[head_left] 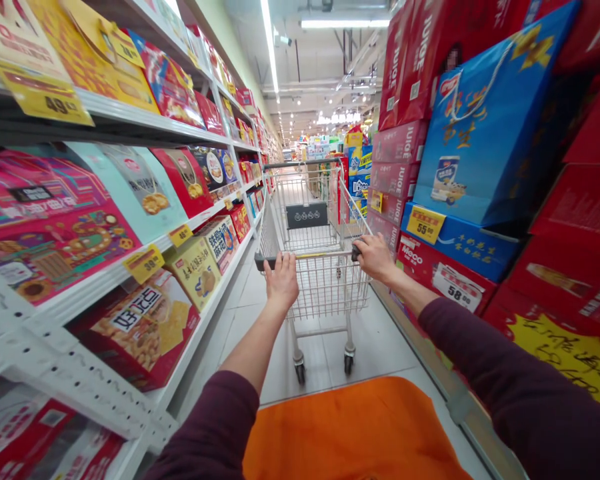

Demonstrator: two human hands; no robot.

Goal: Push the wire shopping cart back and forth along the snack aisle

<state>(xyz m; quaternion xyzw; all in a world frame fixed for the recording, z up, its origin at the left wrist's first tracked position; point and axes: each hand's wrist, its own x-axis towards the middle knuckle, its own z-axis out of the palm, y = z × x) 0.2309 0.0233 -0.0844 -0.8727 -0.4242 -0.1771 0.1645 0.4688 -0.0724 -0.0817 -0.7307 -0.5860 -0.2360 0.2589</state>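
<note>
On the left, a white shelf carries boxed goods with yellow price tags; the left hand lies over the left part of the handle of a shopping cart, though I cannot tell whether its fingers close round it; the cart stands in the middle on the tiled floor, beyond near orange cloth; the right hand is clamped on the handle's black right end; on the right, a blue bag stands among red cartons
</note>
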